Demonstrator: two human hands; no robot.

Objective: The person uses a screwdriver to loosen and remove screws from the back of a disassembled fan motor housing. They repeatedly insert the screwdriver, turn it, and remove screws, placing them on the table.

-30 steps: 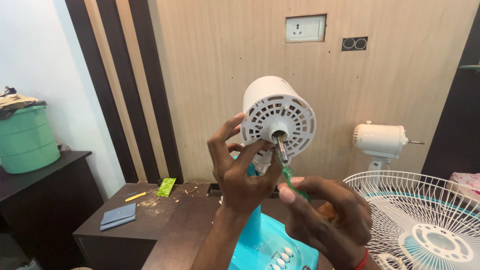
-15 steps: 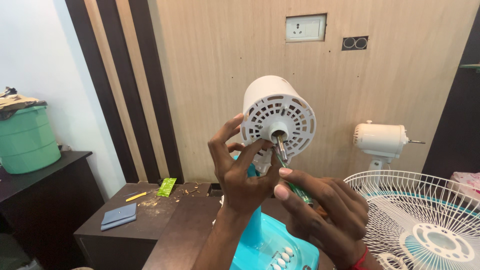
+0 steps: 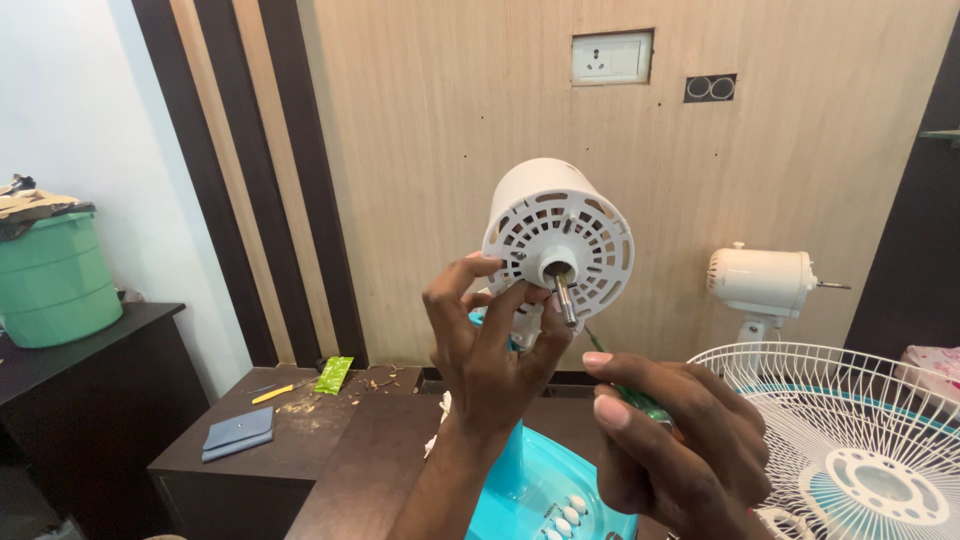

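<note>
Above the turquoise fan base (image 3: 530,480), the left hand (image 3: 490,350) grips the neck beneath the white fan motor housing (image 3: 557,235), fingertips touching its shaft (image 3: 565,298). Right hand (image 3: 680,450) is clenched around a green-handled screwdriver (image 3: 640,400) angled toward the housing; wire guard (image 3: 850,440) lies right.

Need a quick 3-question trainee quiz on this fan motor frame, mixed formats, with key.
1. True or false: the left hand touches the white motor housing near its metal shaft.
2. Which tool does the right hand hold? A) a hammer B) a green-handled screwdriver C) pliers
3. Fill in: the white wire fan guard lies at the ____ of the frame, below a second white motor.

Key: 1 true; 2 B; 3 right.
</note>
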